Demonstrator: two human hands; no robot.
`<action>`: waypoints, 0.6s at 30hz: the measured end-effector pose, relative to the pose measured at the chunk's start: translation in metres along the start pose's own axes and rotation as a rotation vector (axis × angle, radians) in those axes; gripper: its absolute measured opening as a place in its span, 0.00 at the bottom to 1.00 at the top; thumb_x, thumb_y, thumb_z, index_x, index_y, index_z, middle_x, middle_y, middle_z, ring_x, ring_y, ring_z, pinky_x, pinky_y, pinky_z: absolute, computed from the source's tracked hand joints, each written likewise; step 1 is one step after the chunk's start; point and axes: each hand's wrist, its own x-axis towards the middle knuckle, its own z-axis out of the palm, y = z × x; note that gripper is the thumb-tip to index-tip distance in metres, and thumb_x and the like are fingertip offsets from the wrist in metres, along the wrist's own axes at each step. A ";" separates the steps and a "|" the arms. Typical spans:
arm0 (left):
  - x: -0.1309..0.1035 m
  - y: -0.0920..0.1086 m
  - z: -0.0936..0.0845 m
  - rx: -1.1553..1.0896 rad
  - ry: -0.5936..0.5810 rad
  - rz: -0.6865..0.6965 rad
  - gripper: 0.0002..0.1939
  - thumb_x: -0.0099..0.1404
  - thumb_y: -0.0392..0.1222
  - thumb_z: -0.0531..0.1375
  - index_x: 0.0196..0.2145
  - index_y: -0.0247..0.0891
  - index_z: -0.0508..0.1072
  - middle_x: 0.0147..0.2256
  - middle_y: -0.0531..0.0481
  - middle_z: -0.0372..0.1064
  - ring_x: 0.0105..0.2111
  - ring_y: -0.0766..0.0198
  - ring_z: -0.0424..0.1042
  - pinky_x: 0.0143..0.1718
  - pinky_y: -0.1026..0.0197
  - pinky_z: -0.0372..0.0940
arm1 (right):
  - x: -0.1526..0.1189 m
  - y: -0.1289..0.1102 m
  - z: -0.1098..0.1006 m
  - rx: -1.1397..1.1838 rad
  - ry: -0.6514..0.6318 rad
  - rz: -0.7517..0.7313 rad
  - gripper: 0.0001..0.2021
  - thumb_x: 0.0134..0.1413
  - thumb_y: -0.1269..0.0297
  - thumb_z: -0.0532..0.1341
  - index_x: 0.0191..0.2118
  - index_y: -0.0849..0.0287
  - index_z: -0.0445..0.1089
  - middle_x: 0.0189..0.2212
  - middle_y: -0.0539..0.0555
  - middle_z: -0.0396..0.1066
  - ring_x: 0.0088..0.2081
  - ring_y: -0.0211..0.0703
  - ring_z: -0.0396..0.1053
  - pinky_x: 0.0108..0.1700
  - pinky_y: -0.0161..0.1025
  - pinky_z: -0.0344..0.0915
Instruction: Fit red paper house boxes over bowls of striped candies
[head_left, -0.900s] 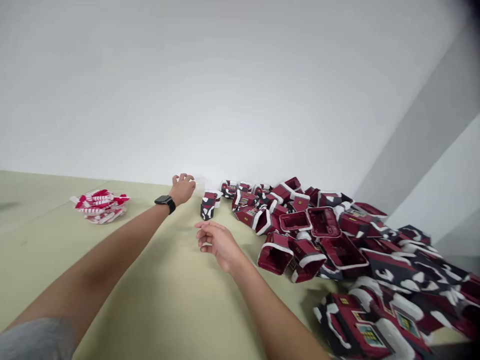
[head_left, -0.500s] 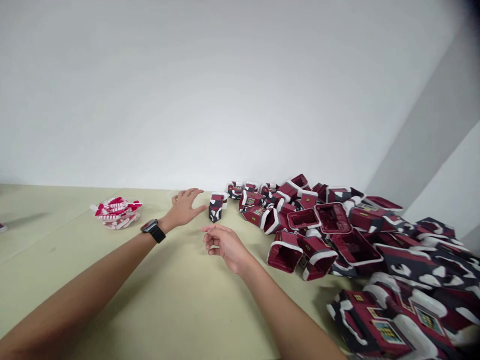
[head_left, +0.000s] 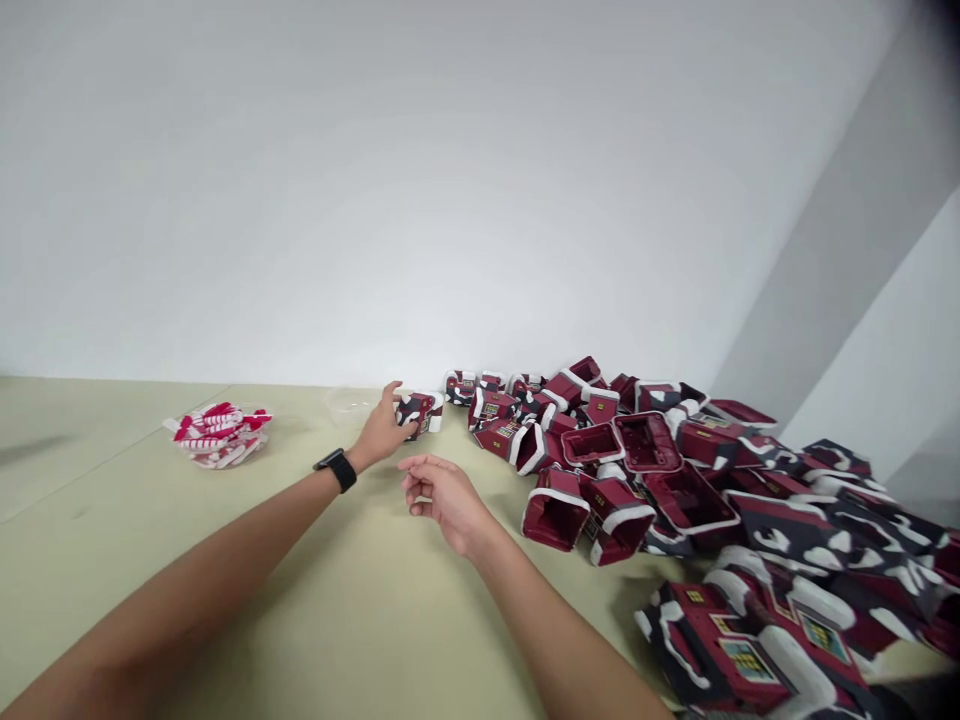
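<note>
My left hand (head_left: 384,430), with a black watch (head_left: 335,468) on its wrist, has its thumb and fingers around a small painted house (head_left: 421,408) in maroon, black and white. The house rests tilted or turned on the table, one side hidden by my fingers. My right hand (head_left: 444,500) hovers nearer to me, just below the house. Its fingers are loosely bent and apart, and nothing shows in them.
Several maroon houses (head_left: 649,440) with white-trimmed edges lie heaped along the right, some with hollow undersides showing. Red-and-white striped pieces (head_left: 221,432) sit in clear plastic at left. A clear plastic container (head_left: 349,402) stands near the wall (head_left: 375,200). The table (head_left: 360,600) is pale yellow-green.
My left hand has moved right and closed around the small house, which has turned to show another side. My right hand stays nearly where it was. The view has shifted slightly.
</note>
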 end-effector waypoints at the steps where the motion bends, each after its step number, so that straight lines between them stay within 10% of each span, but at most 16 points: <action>1: -0.002 0.001 -0.010 -0.033 0.001 -0.014 0.45 0.57 0.44 0.66 0.68 0.40 0.51 0.56 0.38 0.65 0.39 0.59 0.73 0.46 0.54 0.68 | 0.001 0.000 0.000 -0.012 0.024 -0.017 0.13 0.43 0.63 0.61 0.37 0.61 0.73 0.28 0.50 0.69 0.26 0.34 0.63 0.30 0.35 0.58; 6: -0.022 0.009 -0.059 -0.234 0.002 -0.035 0.43 0.61 0.52 0.66 0.67 0.45 0.52 0.56 0.41 0.66 0.45 0.59 0.73 0.45 0.58 0.69 | 0.012 0.008 0.000 -0.174 0.229 -0.220 0.10 0.46 0.62 0.58 0.36 0.59 0.71 0.27 0.49 0.67 0.27 0.37 0.62 0.29 0.35 0.56; 12: -0.050 0.018 -0.087 -0.367 -0.019 -0.151 0.36 0.61 0.57 0.68 0.62 0.45 0.63 0.59 0.40 0.67 0.57 0.52 0.70 0.54 0.54 0.68 | 0.017 0.015 -0.007 -0.327 0.480 -0.414 0.17 0.48 0.62 0.65 0.47 0.54 0.71 0.53 0.54 0.70 0.54 0.47 0.65 0.54 0.39 0.62; 18: -0.062 0.037 -0.087 -0.471 -0.214 -0.185 0.34 0.62 0.57 0.69 0.60 0.44 0.66 0.60 0.41 0.69 0.55 0.50 0.72 0.52 0.52 0.70 | 0.005 0.011 -0.001 -0.197 0.229 -0.234 0.33 0.48 0.51 0.70 0.59 0.54 0.66 0.63 0.57 0.65 0.64 0.51 0.63 0.64 0.44 0.60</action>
